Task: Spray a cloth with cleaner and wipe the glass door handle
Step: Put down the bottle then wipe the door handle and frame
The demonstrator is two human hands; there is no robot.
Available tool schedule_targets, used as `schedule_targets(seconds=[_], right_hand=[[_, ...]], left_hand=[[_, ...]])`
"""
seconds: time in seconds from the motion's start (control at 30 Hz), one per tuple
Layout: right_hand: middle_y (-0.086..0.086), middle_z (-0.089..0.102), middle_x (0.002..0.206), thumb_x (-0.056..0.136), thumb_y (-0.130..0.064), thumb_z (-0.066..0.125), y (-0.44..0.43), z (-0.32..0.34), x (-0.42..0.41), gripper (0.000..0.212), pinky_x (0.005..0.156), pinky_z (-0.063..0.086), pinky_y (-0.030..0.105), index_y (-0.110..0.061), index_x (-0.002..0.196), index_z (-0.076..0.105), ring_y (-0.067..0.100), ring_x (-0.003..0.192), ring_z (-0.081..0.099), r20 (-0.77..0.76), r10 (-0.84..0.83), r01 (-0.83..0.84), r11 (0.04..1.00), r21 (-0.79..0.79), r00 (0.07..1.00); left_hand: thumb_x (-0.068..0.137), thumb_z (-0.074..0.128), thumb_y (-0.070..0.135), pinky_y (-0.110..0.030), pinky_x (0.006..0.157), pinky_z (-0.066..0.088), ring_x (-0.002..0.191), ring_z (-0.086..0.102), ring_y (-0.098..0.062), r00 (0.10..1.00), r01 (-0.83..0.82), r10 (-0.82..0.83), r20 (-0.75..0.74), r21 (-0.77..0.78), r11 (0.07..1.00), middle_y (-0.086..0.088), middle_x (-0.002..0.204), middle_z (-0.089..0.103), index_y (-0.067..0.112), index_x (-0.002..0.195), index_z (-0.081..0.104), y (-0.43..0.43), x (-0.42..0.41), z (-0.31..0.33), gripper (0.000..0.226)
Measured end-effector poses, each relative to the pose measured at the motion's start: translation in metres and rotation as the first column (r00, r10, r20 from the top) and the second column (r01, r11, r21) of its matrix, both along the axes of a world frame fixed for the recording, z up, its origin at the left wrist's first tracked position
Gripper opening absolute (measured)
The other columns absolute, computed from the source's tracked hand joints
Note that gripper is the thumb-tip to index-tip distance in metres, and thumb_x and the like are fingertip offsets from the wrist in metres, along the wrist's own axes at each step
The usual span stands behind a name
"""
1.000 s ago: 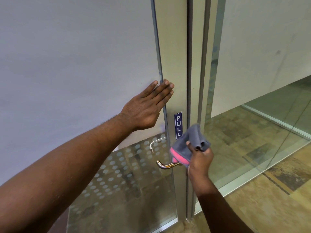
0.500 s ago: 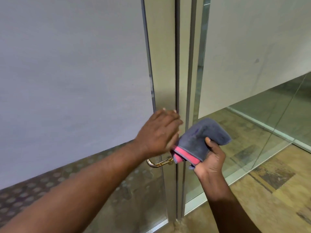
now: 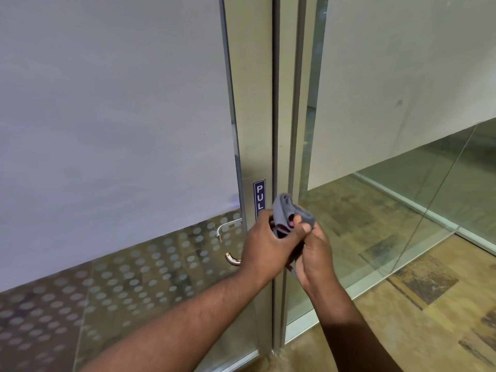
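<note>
A grey cloth [image 3: 286, 210] with a pink edge is bunched between both my hands in front of the door's metal stile. My left hand [image 3: 264, 249] grips its left side, and my right hand [image 3: 315, 251] holds it from the right with the thumb pressed on top. The brass door handle [image 3: 232, 259] pokes out just left of my left hand, and the rest of it is hidden behind that hand. A second, silver handle [image 3: 224, 227] shows through the glass on the far side. No spray bottle is in view.
The glass door [image 3: 120, 130] has a frosted upper panel and a dotted band lower down. A blue PULL sticker [image 3: 259, 196] sits on the stile. To the right stands a fixed glass panel [image 3: 402, 183] over a wood-look floor [image 3: 429, 318].
My left hand left the door stile and came down onto the cloth, so both hands now hold it. The cloth went from spread to bunched up.
</note>
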State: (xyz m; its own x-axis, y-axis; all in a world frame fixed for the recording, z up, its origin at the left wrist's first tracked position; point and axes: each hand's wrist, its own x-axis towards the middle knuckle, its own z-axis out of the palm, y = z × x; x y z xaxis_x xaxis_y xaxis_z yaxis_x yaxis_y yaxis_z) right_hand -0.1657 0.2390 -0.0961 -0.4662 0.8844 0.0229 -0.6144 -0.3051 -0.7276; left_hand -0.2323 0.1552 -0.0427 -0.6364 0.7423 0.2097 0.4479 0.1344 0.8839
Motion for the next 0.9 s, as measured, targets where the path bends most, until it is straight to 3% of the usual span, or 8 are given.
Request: schedule_targets(seconds=[0.13,0.2,0.33,0.5,0.67,0.77,0.83,0.9], right_hand=[[0.027,0.075,0.113,0.095,-0.012,0.069,0.003,0.001,0.003,0.028,0.075,0.063,0.041,-0.004,0.122,0.07,0.039,0.098,0.076,0.067,-0.015,0.014,1.0,0.025,0.998],[0.025,0.076,0.11,0.097,-0.01,0.065,0.008,0.003,0.006,0.025,0.073,0.063,0.037,0.0,0.12,0.068,0.035,0.095,0.077,0.085,-0.048,0.047,0.999,0.014,0.995],[0.02,0.078,0.109,0.1,-0.01,0.062,0.018,0.009,0.012,0.024,0.073,0.062,0.031,0.003,0.119,0.067,0.031,0.1,0.077,0.11,-0.09,0.093,0.995,-0.027,0.99],[0.027,0.073,0.118,0.1,-0.015,0.065,0.022,0.016,0.013,0.034,0.092,0.059,0.055,0.006,0.127,0.063,0.043,0.108,0.072,0.122,0.013,0.01,0.982,-0.191,0.992],[0.029,0.071,0.114,0.103,-0.02,0.059,0.026,0.013,0.011,0.038,0.091,0.058,0.058,0.004,0.132,0.058,0.043,0.102,0.07,0.087,0.156,-0.127,0.952,-0.279,0.984],[0.039,0.059,0.134,0.104,-0.017,0.059,0.032,0.005,0.008,0.044,0.108,0.043,0.07,0.009,0.138,0.053,0.053,0.124,0.06,0.058,0.141,-0.12,0.953,-0.277,0.988],[0.041,0.059,0.133,0.102,-0.015,0.063,0.035,0.002,0.004,0.042,0.108,0.044,0.07,0.009,0.136,0.054,0.056,0.125,0.058,0.088,0.074,-0.053,0.973,-0.224,0.993],[0.032,0.067,0.127,0.099,-0.017,0.069,0.037,0.002,0.001,0.035,0.1,0.056,0.056,0.0,0.128,0.06,0.046,0.116,0.068,0.329,-0.089,0.112,0.992,-0.052,0.94]], left_hand=[[0.095,0.066,0.032,-0.033,0.065,0.053,0.072,0.066,-0.016,0.983,-0.101,0.095,0.154,0.031,0.994,-0.004,0.079,0.07,0.012,0.085,0.066,0.005,-0.012,0.004,0.023],[0.097,0.059,0.02,-0.025,0.058,0.048,0.065,0.059,-0.013,0.959,-0.132,0.118,0.256,0.038,0.991,-0.007,0.075,0.065,0.009,0.078,0.062,0.004,-0.02,0.007,0.022],[0.091,0.048,0.03,-0.042,0.074,0.051,0.079,0.063,-0.026,0.912,-0.148,0.127,0.39,0.025,0.989,-0.016,0.084,0.069,0.004,0.087,0.066,0.002,-0.04,0.016,0.032],[0.096,0.057,0.021,-0.023,0.057,0.054,0.066,0.071,-0.011,0.822,-0.175,0.124,0.556,0.04,0.984,0.001,0.077,0.078,0.017,0.086,0.077,0.007,-0.06,0.013,0.023],[0.101,0.066,0.023,-0.03,0.064,0.057,0.071,0.074,-0.02,0.709,-0.099,0.044,0.704,0.037,0.994,-0.009,0.085,0.079,0.012,0.091,0.072,0.008,-0.074,-0.004,0.016],[0.092,0.078,0.024,-0.035,0.071,0.062,0.088,0.078,-0.028,0.609,0.061,-0.129,0.782,0.116,0.991,-0.017,0.103,0.079,0.007,0.102,0.076,0.003,-0.075,-0.001,0.021],[0.084,0.084,0.016,-0.039,0.081,0.063,0.099,0.077,-0.032,0.621,0.13,-0.201,0.757,0.153,0.98,-0.019,0.112,0.077,0.006,0.11,0.076,0.001,-0.074,-0.001,0.03],[0.083,0.085,0.012,-0.042,0.087,0.062,0.1,0.076,-0.03,0.757,0.098,-0.153,0.636,0.121,0.988,-0.015,0.112,0.078,0.011,0.112,0.075,0.002,-0.07,0.001,0.03]])
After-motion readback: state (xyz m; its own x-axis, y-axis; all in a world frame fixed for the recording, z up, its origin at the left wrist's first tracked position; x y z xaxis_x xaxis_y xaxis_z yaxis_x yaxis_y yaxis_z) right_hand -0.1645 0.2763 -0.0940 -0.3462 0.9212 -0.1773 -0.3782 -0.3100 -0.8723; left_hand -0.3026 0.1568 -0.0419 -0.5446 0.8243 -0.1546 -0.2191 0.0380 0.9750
